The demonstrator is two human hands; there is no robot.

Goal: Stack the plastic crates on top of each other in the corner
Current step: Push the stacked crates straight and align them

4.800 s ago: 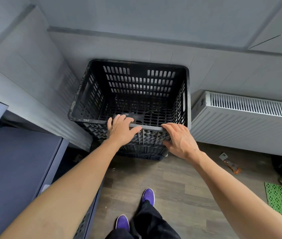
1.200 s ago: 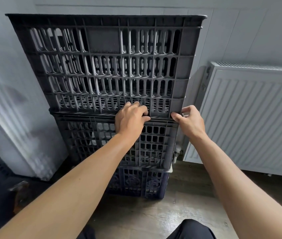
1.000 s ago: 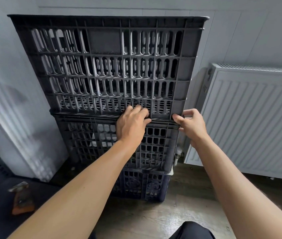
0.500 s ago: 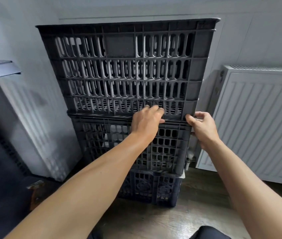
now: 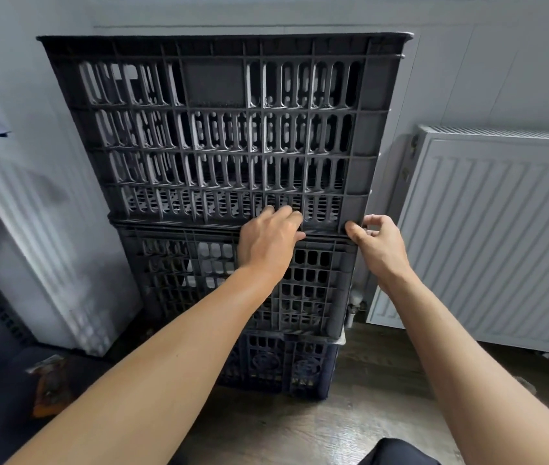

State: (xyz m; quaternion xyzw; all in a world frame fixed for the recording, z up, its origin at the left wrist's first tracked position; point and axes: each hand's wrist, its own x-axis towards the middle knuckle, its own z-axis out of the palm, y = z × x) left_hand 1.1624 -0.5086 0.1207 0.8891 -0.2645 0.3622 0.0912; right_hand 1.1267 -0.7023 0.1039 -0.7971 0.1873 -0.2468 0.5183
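Left hand (image 5: 268,241) laid on the seam between top crate (image 5: 226,129) and middle crate (image 5: 313,283), fingers (image 5: 283,214) together and curled against the top crate's lowest slats, not clamped. Right hand (image 5: 378,245) at the top crate's lower right corner, thumb and fingers slightly apart, pinching that corner edge. Three crates stacked on the floor (image 5: 367,421) in the wall corner, bottom crate (image 5: 283,367) beside the radiator (image 5: 501,236); nothing discernible inside them.
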